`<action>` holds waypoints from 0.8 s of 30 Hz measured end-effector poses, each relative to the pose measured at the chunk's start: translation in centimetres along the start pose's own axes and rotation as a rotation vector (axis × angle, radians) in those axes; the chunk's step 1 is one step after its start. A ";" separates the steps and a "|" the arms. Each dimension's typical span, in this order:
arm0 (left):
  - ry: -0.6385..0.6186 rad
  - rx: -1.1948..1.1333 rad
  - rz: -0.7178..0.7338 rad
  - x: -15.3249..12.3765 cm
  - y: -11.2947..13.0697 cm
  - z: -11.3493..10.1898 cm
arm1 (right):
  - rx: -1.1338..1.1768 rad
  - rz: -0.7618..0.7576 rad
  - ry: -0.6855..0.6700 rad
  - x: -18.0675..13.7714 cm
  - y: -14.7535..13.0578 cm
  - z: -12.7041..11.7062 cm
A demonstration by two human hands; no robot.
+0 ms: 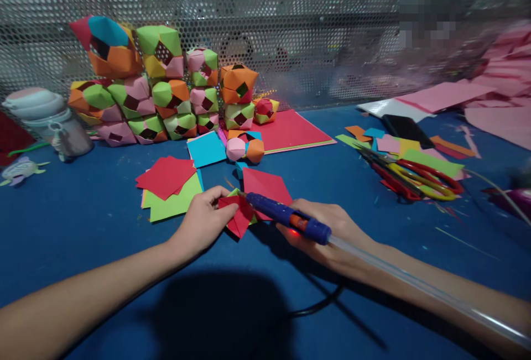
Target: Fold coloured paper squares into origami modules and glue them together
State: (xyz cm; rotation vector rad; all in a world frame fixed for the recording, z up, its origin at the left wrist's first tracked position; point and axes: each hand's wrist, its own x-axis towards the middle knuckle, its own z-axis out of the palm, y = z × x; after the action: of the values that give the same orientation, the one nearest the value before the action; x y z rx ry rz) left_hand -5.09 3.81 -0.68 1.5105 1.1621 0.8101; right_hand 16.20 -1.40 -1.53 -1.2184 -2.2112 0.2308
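Observation:
Between the thumb and fingers of my left hand (pixel 204 217) is a small folded paper piece (pixel 239 220), red with some green at its edges. My right hand (pixel 327 233) grips a blue hot glue gun (pixel 276 210), its tip touching or very near the top of that piece. A clear glue stick (pixel 390 266) runs out of the gun's back along my right forearm, and a small red light glows under its body. Just behind the folded piece lies a red paper sheet (pixel 267 187). Red squares (pixel 168 176) on green paper (pixel 176 201) lie left of my left hand.
Folded paper balls (pixel 170 97) stand stacked against a perforated metal screen (pixel 290 28). Scissors (pixel 415 177), paper scraps (pixel 388 143) and a black phone (pixel 406 130) lie at right. A lidded cup (pixel 68 130) stands far left. A black cord (pixel 319 307) runs below the gun.

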 end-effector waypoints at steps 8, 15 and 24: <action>0.009 0.037 0.028 0.0 0.0 0.0 | 0.030 -0.040 0.001 0.0 -0.1 0.3; 0.004 0.043 0.023 -0.1 0.1 0.1 | 0.022 -0.026 -0.016 -0.1 0.1 0.2; 0.028 0.035 0.029 -0.2 0.1 0.1 | 0.005 -0.021 -0.010 0.0 -0.1 -0.1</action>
State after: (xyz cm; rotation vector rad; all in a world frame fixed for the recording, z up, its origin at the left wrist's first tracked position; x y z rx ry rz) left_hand -5.06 3.60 -0.60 1.5520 1.1829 0.8364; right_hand 16.21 -1.52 -1.39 -1.1933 -2.2300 0.2344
